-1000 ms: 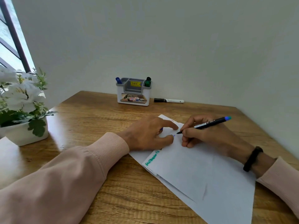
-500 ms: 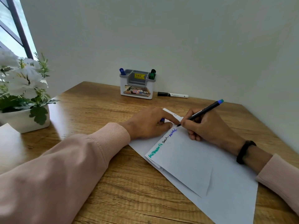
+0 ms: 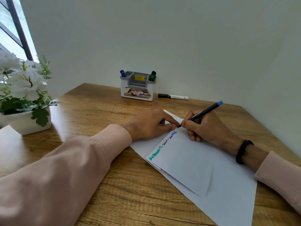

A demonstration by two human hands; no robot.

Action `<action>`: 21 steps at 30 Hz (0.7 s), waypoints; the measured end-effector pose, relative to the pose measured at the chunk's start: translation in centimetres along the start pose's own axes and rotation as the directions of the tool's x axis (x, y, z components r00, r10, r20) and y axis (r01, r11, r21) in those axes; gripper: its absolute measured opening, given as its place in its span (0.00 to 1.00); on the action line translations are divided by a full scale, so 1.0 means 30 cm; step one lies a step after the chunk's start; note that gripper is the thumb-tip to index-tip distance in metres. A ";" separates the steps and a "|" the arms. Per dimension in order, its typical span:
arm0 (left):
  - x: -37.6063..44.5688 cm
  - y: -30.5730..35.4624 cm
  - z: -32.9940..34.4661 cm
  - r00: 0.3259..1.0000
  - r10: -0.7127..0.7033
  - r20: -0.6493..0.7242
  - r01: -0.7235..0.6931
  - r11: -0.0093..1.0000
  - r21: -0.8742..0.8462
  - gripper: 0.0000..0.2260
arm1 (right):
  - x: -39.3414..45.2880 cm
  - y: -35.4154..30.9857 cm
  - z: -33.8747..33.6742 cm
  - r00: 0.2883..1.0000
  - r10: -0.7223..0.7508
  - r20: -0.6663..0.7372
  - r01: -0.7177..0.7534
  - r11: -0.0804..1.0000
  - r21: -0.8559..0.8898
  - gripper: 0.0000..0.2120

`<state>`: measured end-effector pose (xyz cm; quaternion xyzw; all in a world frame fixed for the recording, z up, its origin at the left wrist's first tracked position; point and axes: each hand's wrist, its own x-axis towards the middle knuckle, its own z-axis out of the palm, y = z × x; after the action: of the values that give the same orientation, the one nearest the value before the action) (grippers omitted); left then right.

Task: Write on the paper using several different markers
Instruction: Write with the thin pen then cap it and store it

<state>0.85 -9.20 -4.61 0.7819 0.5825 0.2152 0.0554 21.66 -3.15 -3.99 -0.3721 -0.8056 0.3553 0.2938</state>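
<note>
White paper (image 3: 187, 162) lies on the wooden desk, a smaller sheet on top of a larger one. Green, black and blue words run along the top sheet's left edge. My right hand (image 3: 206, 128) grips a black pen (image 3: 203, 114) with a blue end, its tip touching the paper just past the blue word. My left hand (image 3: 149, 124) rests on the paper's upper corner with fingers curled, and a small blue cap (image 3: 162, 121) peeks out between them. A white and grey holder (image 3: 137, 90) at the back contains a blue marker (image 3: 123, 73) and a green marker (image 3: 152, 76).
A black-and-white marker (image 3: 173, 96) lies on the desk right of the holder, near the wall. A white pot of white flowers (image 3: 24, 101) stands at the left edge by the window. Another white sheet (image 3: 8, 141) lies in front of the pot.
A blue word has appeared after the black one. The pen tip has moved further along the sheet's edge. My left hand stayed in place on the paper.
</note>
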 end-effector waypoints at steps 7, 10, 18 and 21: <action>0.003 0.005 -0.008 1.000 -0.012 -0.007 0.012 1.000 -0.011 0.13 | -0.001 0.004 0.001 1.000 -0.009 0.000 0.009 1.000 -0.007 0.08; 0.002 -0.002 -0.005 1.000 -0.006 -0.007 0.006 1.000 -0.008 0.13 | -0.001 0.010 0.000 1.000 -0.002 0.003 0.002 1.000 0.006 0.08; -0.002 0.001 -0.008 1.000 -0.011 -0.004 0.011 1.000 -0.017 0.13 | 0.000 0.007 0.003 1.000 0.003 -0.002 -0.003 1.000 0.007 0.08; -0.002 0.000 -0.007 1.000 -0.009 -0.002 0.009 1.000 -0.011 0.13 | -0.001 0.006 0.005 1.000 -0.001 -0.001 0.001 1.000 -0.026 0.08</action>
<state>0.74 -9.29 -4.45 0.7787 0.5849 0.2189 0.0604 21.64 -3.14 -4.23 -0.3755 -0.8101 0.3446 0.2897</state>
